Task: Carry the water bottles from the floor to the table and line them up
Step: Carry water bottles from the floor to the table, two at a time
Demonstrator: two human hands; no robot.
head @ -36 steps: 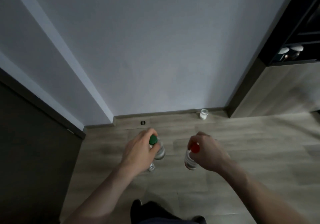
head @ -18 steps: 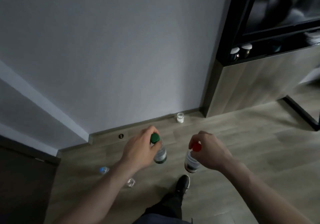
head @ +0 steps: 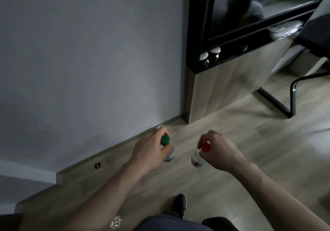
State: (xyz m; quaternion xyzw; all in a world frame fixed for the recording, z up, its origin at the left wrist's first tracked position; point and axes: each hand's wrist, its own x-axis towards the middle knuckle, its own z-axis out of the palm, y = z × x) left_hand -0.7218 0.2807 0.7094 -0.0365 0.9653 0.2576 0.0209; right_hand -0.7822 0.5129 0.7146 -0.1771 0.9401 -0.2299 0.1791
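Both grips are closed near the caps — the left hand [head: 150, 150] holds a clear plastic green-capped bottle [head: 167, 149], the right hand [head: 219, 152] a clear plastic red-capped bottle [head: 199, 154]. Both bottles are carried above the wooden floor [head: 232, 129]. Nothing is lined up yet; no tabletop can be made out — another clear bottle [head: 117, 221] is left on the floor.

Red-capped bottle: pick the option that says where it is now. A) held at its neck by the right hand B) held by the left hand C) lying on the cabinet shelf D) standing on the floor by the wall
A: the right hand pinches the red-capped bottle just under its cap, above the floor.
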